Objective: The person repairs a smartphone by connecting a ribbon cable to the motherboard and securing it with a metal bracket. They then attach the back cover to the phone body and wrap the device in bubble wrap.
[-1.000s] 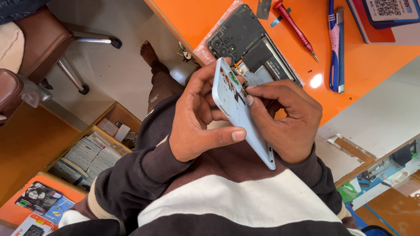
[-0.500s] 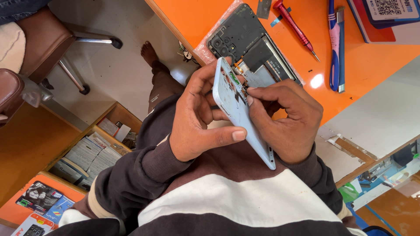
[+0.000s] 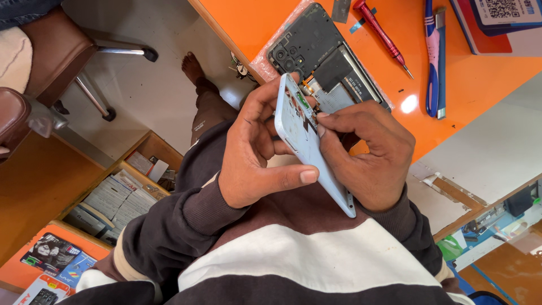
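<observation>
The fingertips [image 3: 323,120] of the right hand [image 3: 367,155] are pinched at the upper inner edge of a pale blue, flat plastic phone frame [image 3: 307,144], right where a small green and dark circuit part shows; whether they grip anything tiny there cannot be told. The left hand [image 3: 257,152] is curled round the frame from the other side — its thumb laid along the lower edge, its fingers wrapped over the top corner. The frame stands on edge between both hands, tilted, above the lap and just in front of the orange tabletop [image 3: 463,85]. Behind the hands an opened black phone body [image 3: 319,53] lies on the table. Farther off lie a red-handled screwdriver [image 3: 381,31] and a blue and pink flat tool [image 3: 433,56].
</observation>
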